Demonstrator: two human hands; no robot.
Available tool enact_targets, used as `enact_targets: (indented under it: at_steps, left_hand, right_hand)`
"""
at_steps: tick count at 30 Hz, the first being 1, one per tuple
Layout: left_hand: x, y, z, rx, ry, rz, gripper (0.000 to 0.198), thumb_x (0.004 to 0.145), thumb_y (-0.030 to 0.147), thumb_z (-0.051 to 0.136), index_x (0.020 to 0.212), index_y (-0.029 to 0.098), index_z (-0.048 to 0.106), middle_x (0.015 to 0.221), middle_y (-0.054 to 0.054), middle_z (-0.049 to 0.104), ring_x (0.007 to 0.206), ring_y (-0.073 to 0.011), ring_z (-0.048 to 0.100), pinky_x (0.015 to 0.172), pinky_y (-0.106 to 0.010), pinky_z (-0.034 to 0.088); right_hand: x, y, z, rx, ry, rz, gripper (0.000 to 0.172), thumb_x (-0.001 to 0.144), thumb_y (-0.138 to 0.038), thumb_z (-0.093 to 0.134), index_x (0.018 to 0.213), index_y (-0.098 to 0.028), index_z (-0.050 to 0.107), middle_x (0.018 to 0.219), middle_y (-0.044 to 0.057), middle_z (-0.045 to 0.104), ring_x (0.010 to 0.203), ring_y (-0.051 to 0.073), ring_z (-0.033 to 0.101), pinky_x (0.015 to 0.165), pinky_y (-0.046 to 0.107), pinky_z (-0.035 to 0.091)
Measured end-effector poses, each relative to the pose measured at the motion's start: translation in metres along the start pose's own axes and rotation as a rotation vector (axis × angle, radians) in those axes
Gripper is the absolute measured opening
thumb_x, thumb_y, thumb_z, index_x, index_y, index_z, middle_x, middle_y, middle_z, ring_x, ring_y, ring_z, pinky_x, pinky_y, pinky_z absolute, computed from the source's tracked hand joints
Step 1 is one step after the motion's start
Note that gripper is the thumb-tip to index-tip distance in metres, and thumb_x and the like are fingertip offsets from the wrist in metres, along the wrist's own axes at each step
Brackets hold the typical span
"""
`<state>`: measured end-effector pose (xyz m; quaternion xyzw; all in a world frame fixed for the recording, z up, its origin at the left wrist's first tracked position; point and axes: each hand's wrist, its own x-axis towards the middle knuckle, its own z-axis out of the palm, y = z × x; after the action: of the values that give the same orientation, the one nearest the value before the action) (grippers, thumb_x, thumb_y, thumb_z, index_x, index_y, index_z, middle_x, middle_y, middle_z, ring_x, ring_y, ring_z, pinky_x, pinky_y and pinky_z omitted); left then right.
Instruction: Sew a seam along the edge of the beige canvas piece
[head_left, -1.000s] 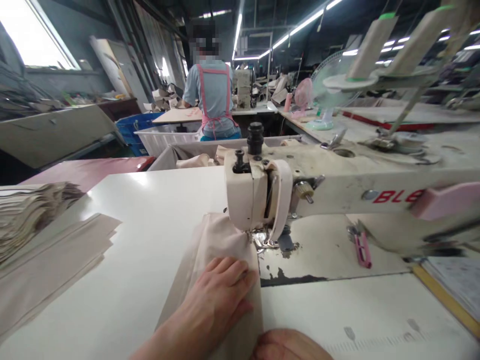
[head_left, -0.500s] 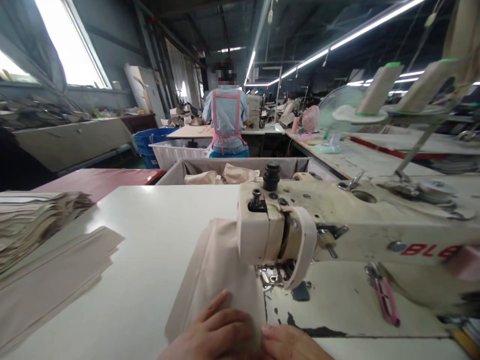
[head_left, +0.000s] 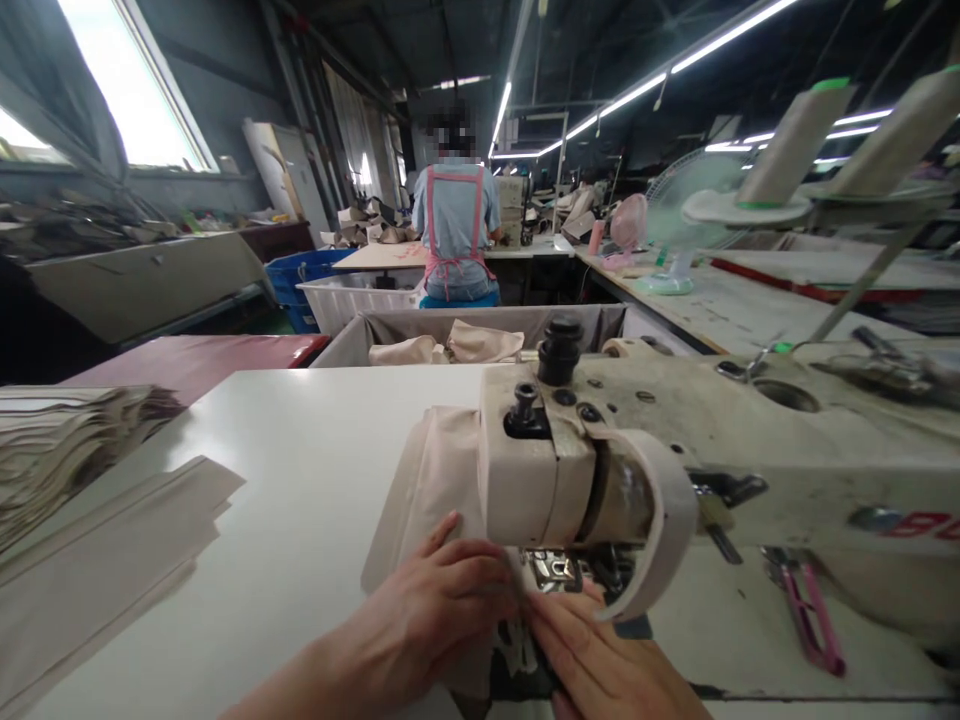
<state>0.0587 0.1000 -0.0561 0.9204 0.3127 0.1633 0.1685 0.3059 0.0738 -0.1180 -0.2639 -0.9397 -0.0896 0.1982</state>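
A beige fabric piece [head_left: 442, 470] lies on the white table along the left side of the sewing machine head [head_left: 525, 470]. My left hand [head_left: 450, 600] is closed on the fabric's near edge, its fingers bent and one finger sticking out over the cloth. Just right of it, my right hand [head_left: 600, 650] lies flat with fingers stretched out, close to the metal presser foot [head_left: 551, 565]. Beneath and between the hands, part of the cloth is hidden. Pink-handled snips [head_left: 810, 620] rest on the machine bed to the right.
Stacked beige fabric pieces [head_left: 75, 450] and a few loose flat pieces [head_left: 112, 560] lie to the left. Behind the table stands a bin [head_left: 345, 340] holding more beige cloth. Thread cones [head_left: 795, 145] rise at right. A person in a pink-strapped apron [head_left: 457, 215] sits ahead, back turned.
Both hands have moved forward, closer to the presser foot. The fabric's near end is now folded or lifted between them. The view has shifted, putting the machine nearer and larger.
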Motion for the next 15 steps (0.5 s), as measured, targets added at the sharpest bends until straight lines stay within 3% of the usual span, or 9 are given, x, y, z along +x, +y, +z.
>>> enact_targets:
  at_steps: [5,10,12,15]
  left_hand:
    - [0.01,-0.011,0.002,-0.052,-0.04,-0.087,0.03,0.093,0.013,0.049,0.11,0.03,0.065,0.115,0.0,0.068,0.111,-0.0157,0.059,0.095,-0.025,0.045]
    - [0.014,-0.026,0.005,0.027,0.033,-0.181,0.02,0.092,0.018,0.049,0.09,0.021,0.068,0.095,-0.001,0.07,0.085,-0.0149,0.064,0.074,-0.022,0.05]
    - [0.014,-0.026,0.004,0.09,0.084,-0.246,0.025,0.094,0.018,0.041,0.09,0.019,0.066,0.089,-0.004,0.069,0.08,-0.0171,0.062,0.072,-0.026,0.05]
    - [0.01,-0.009,0.003,0.185,0.105,-0.327,0.025,0.092,0.017,0.041,0.094,0.018,0.066,0.088,-0.007,0.066,0.081,-0.0237,0.061,0.076,-0.039,0.05]
  right_hand:
    - [0.001,-0.004,-0.001,0.041,-0.011,0.082,0.054,0.079,-0.003,0.045,0.133,-0.009,0.052,0.135,0.01,0.059,0.117,0.026,0.061,0.093,0.044,0.055]
    - [0.0,-0.007,-0.005,0.169,0.069,0.128,0.052,0.079,-0.002,0.05,0.13,-0.01,0.056,0.127,0.014,0.064,0.115,0.028,0.062,0.098,0.043,0.051]
    - [-0.004,-0.013,-0.011,0.383,0.111,0.245,0.053,0.08,-0.002,0.052,0.132,-0.015,0.056,0.128,0.014,0.064,0.117,0.027,0.061,0.099,0.04,0.05]
    - [-0.015,-0.028,-0.022,1.108,0.206,0.647,0.051,0.089,-0.013,0.053,0.138,-0.026,0.048,0.138,0.012,0.056,0.124,0.024,0.055,0.097,0.037,0.05]
